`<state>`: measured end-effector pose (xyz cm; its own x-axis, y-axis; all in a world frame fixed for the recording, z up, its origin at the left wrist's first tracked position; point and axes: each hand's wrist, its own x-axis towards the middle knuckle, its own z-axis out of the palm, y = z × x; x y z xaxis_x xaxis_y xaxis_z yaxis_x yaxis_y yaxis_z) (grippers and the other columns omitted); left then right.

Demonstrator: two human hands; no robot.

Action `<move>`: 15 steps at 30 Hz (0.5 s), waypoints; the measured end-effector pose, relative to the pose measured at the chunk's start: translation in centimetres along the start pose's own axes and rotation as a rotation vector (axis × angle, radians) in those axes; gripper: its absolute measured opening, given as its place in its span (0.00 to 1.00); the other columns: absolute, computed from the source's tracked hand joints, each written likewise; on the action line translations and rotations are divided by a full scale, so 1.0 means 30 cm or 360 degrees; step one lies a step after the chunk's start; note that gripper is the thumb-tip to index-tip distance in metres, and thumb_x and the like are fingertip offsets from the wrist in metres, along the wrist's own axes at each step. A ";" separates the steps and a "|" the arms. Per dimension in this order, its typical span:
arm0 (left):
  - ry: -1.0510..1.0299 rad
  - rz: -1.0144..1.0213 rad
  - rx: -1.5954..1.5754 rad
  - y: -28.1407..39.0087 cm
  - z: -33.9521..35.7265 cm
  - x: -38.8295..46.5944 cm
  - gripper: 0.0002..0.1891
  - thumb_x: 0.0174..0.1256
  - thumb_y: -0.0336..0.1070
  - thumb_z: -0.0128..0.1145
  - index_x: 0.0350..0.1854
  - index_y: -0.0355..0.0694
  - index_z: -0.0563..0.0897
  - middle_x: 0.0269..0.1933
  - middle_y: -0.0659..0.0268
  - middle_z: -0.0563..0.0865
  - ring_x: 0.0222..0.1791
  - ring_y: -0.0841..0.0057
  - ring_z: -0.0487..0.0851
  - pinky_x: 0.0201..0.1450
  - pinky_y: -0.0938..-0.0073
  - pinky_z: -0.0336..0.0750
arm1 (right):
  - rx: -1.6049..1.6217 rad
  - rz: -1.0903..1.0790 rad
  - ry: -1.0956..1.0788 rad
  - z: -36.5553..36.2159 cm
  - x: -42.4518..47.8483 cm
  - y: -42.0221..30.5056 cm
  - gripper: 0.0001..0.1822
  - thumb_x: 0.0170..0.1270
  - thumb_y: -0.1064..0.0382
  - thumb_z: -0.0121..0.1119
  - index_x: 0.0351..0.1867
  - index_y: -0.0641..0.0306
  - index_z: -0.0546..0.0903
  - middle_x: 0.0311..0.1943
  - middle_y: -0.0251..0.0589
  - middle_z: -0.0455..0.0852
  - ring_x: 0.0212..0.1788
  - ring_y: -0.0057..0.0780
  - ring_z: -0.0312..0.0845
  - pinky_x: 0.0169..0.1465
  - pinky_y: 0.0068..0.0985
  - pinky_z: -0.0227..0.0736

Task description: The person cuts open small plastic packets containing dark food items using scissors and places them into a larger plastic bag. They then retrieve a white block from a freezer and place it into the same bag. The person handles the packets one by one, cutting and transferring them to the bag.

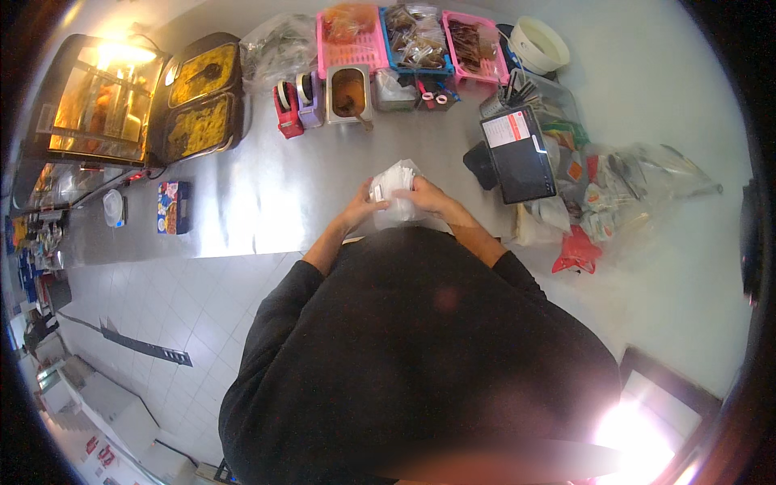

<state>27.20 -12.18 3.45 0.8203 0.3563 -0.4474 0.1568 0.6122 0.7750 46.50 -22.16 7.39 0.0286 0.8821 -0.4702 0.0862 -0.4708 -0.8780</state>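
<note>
A bundle of white paper-like packets (394, 177) is held just above the near edge of the steel counter (291, 176), close to my body. Clear plastic (394, 215) shows around and below the bundle. My left hand (362, 205) grips its left side with the thumb across the front. On the other side, my right hand (424, 196) has its thumb laid over the packets and its fingers along the right edge. What exactly the packets contain cannot be made out.
Behind the hands stand a metal pan of brown sauce (348, 91), tape dispensers (288, 109) and a pink basket (351, 51). A tablet (518, 157) leans at right beside plastic bags (630, 188). At left are trays of yellow food (203, 124), a lit display case (100, 109) and a blue box (173, 207).
</note>
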 end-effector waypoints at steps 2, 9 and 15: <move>0.0076 0.0166 0.0089 0.004 0.026 -0.004 0.52 0.49 0.32 0.73 0.72 0.37 0.48 0.64 0.51 0.68 0.65 0.62 0.69 0.66 0.64 0.65 | 0.0154 0.0034 0.0042 0.004 -0.020 -0.023 0.19 0.63 0.64 0.60 0.54 0.67 0.77 0.46 0.38 0.83 0.45 0.24 0.78 0.48 0.26 0.74; 0.0165 0.0318 0.0089 0.076 0.102 -0.047 0.47 0.47 0.29 0.74 0.66 0.37 0.55 0.57 0.54 0.73 0.58 0.67 0.74 0.59 0.66 0.74 | 0.0651 0.0002 0.0149 0.035 -0.062 -0.076 0.16 0.63 0.63 0.61 0.50 0.67 0.79 0.42 0.37 0.84 0.43 0.24 0.79 0.46 0.26 0.75; 0.0455 0.0407 0.0185 0.041 0.092 -0.051 0.43 0.46 0.29 0.75 0.61 0.35 0.58 0.54 0.52 0.75 0.51 0.68 0.79 0.51 0.68 0.79 | -0.0532 0.0055 0.0587 0.036 -0.059 -0.122 0.16 0.61 0.59 0.65 0.44 0.68 0.82 0.37 0.41 0.87 0.41 0.27 0.81 0.46 0.28 0.74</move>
<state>27.66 -13.93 6.31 0.6573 0.6791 -0.3268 0.0421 0.4000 0.9156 45.05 -22.02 11.34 0.3821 0.8413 -0.3824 0.3920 -0.5223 -0.7573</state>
